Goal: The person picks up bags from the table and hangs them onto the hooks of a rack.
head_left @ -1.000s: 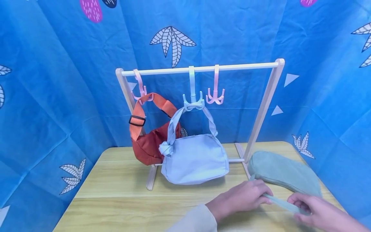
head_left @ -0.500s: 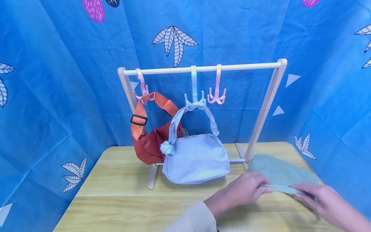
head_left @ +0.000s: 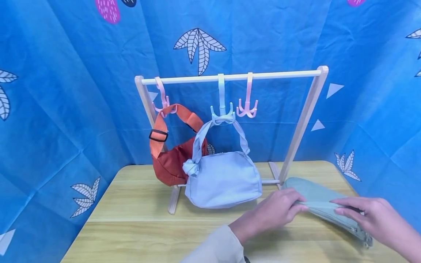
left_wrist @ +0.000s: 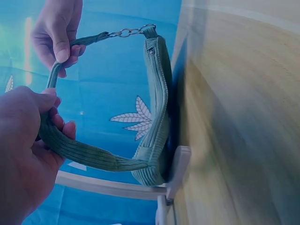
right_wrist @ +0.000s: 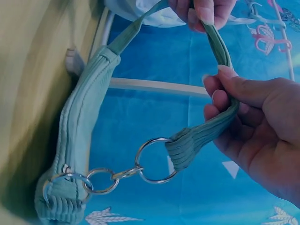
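A green corduroy handbag (head_left: 306, 185) is at the table's right side, its zipped edge (right_wrist: 70, 117) showing in the right wrist view. My left hand (head_left: 277, 206) grips its fabric strap (left_wrist: 89, 152) near the middle. Close by on the same strap, my right hand (head_left: 376, 215) pinches it between thumb and fingers. Metal chain rings (right_wrist: 105, 182) join the right-hand end of the strap to the bag. The strap arches up from the bag, with a short stretch between both hands.
A rack (head_left: 300, 124) stands behind. A red bag (head_left: 171, 164) hangs from its left pink hook (head_left: 162, 95), and a pale blue bag (head_left: 223, 179) from the blue hook (head_left: 222, 98). A second pink hook (head_left: 248, 100) carries nothing. Blue cloth (head_left: 269, 33) surrounds the table.
Both hands have raised the strap, the right hand rising most. The green handbag, lying flatter before, has tipped up beneath it. The hanging bags stay put.
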`<state>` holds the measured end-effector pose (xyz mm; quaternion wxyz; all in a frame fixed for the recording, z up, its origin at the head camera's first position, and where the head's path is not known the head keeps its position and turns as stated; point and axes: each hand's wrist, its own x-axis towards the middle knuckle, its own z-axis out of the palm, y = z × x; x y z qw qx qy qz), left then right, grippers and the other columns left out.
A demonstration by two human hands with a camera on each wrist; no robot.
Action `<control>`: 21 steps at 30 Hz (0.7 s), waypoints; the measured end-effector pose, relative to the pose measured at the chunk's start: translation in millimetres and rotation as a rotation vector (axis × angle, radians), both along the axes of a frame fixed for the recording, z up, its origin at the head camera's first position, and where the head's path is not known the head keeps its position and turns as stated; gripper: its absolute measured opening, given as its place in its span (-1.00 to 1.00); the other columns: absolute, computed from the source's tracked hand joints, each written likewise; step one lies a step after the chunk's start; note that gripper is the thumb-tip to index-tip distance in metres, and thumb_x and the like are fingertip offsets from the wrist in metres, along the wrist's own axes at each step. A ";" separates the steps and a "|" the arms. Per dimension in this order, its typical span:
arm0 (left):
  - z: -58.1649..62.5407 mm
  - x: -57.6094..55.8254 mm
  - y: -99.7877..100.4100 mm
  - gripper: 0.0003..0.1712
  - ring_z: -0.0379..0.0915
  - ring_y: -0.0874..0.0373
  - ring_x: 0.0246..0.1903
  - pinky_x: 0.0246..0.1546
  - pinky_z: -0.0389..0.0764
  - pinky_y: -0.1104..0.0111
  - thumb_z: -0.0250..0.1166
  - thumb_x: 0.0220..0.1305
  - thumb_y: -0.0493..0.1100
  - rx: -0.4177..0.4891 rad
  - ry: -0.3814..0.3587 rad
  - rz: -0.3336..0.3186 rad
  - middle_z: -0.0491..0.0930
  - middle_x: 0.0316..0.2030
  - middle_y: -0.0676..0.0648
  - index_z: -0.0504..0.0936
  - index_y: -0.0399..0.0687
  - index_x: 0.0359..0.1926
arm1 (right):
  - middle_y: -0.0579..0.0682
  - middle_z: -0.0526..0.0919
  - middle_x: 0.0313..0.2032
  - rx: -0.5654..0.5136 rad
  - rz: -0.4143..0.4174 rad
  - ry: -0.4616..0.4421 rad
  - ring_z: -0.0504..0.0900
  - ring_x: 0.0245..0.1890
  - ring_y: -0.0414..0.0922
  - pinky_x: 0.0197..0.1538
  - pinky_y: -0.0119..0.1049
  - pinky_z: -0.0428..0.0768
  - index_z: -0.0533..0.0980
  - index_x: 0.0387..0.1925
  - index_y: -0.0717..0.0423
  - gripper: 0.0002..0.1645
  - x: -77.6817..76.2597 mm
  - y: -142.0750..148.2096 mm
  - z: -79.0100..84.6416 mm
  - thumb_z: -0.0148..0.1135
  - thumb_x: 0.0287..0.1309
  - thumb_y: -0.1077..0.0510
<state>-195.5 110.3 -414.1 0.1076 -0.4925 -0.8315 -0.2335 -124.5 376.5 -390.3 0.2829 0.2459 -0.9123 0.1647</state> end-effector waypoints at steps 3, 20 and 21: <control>5.3 -0.6 -2.2 -0.69 0.57 0.49 -0.10 0.01 0.42 0.84 0.11 0.60 0.07 0.026 -0.005 0.001 0.70 -0.05 0.18 0.69 0.07 0.06 | -0.16 0.81 -0.49 -0.012 -0.001 0.029 0.38 -0.57 -0.67 -0.49 -0.71 0.45 0.78 -0.34 0.04 -0.75 -1.4 -2.0 8.4 0.65 -0.17 0.19; 38.0 1.7 -16.2 -0.80 0.39 0.62 -0.45 -0.33 0.54 0.77 0.30 0.48 -0.07 0.334 -0.342 -0.027 0.63 -0.40 0.16 0.77 -0.04 -0.06 | -0.34 0.70 -0.54 -0.074 0.014 0.112 0.31 -0.69 -0.61 -0.55 -0.67 0.34 0.77 -0.33 0.09 -0.84 -7.1 -20.3 47.8 0.57 0.05 0.12; 40.1 2.1 -17.2 -0.79 0.40 0.62 -0.45 -0.34 0.56 0.74 0.31 0.47 -0.06 0.348 -0.400 -0.015 0.63 -0.40 0.16 0.77 -0.04 -0.07 | -0.28 0.74 -0.52 -0.074 0.013 0.113 0.34 -0.68 -0.61 -0.52 -0.69 0.37 0.77 -0.33 0.09 -0.83 -7.6 -21.2 49.7 0.56 0.07 0.10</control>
